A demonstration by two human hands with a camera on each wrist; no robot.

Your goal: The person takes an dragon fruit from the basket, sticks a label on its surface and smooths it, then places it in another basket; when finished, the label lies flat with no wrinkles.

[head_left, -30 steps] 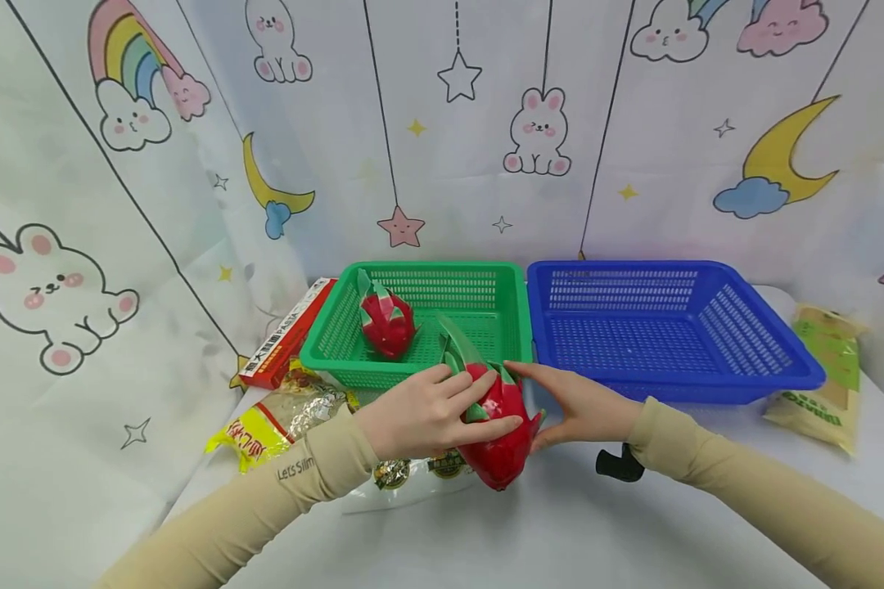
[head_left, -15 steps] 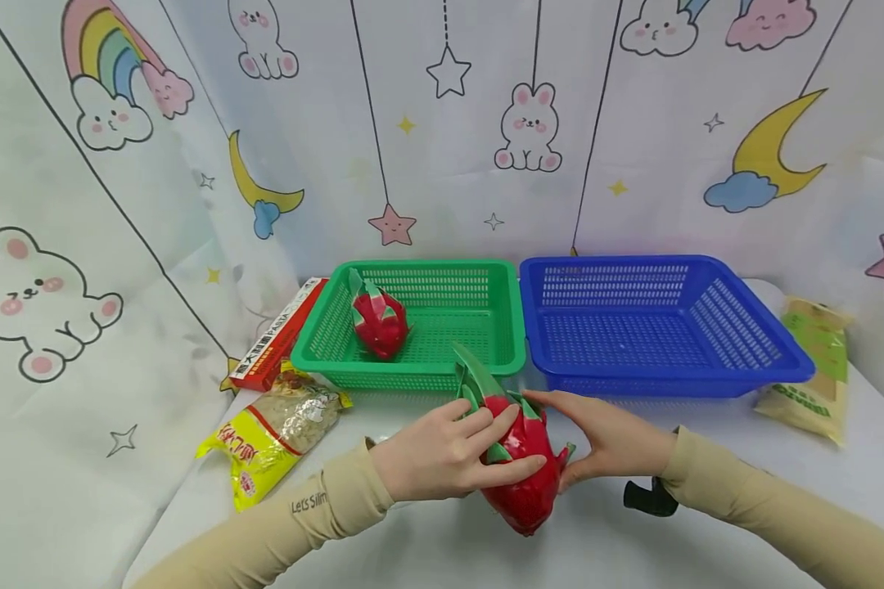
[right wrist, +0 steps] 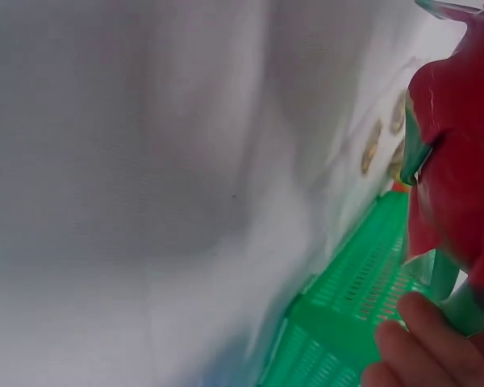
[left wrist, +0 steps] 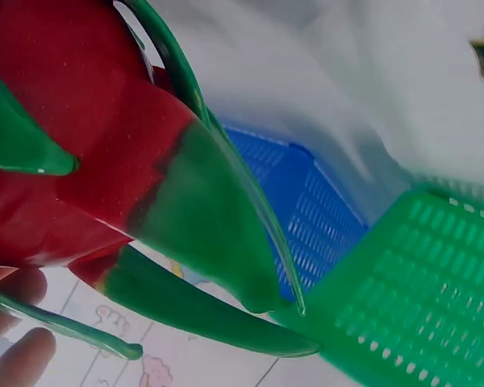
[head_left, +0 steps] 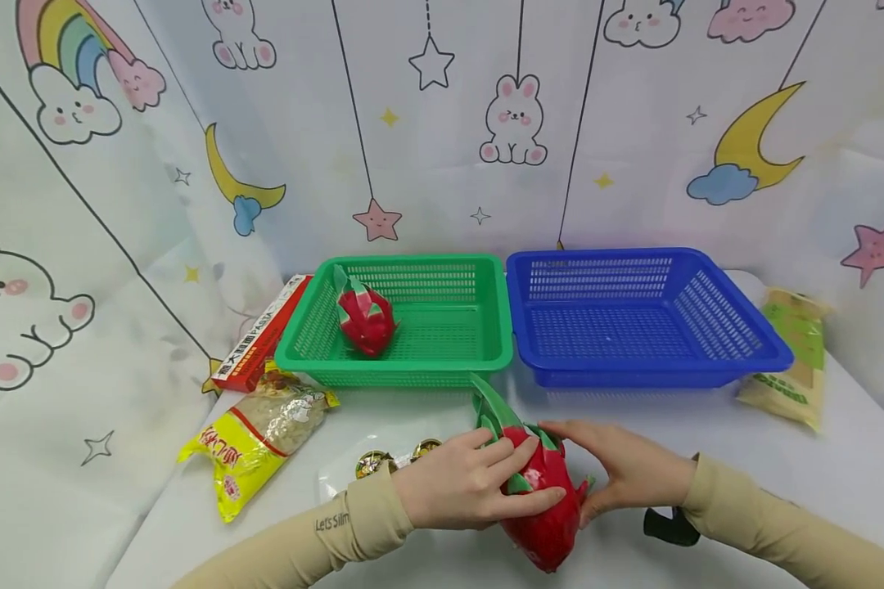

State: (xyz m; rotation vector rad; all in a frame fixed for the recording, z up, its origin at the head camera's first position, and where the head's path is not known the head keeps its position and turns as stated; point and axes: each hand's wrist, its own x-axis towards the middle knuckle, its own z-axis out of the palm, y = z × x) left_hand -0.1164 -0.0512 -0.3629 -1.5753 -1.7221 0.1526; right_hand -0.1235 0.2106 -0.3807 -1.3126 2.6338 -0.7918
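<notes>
A red dragon fruit (head_left: pixel 547 523) with green leaf tips is held between both hands over the near part of the table. My left hand (head_left: pixel 467 483) lies across its left side, fingers spread over the skin. On the other side my right hand (head_left: pixel 626 468) grips it, thumb below and fingers near the leafy end. In the left wrist view the dragon fruit (left wrist: pixel 73 137) fills the upper left, its leaves pointing at the baskets. The right wrist view shows the dragon fruit (right wrist: pixel 468 153) at the right edge, above the curled fingers (right wrist: pixel 436 347).
A green basket (head_left: pixel 394 378) holds another dragon fruit (head_left: pixel 368 321). Beside it stands a blue basket (head_left: pixel 633 372). To the left lie a red pasta box (head_left: pixel 261 335) and a yellow-ended food bag (head_left: pixel 254 442). A clear package (head_left: pixel 339 474) is partly behind my left arm; a beige-green bag (head_left: pixel 788 360) lies right.
Both hands have drawn the dragon fruit away from the green basket, nearer to the person and slightly right. The head view has shifted, and the clear package shows more now.
</notes>
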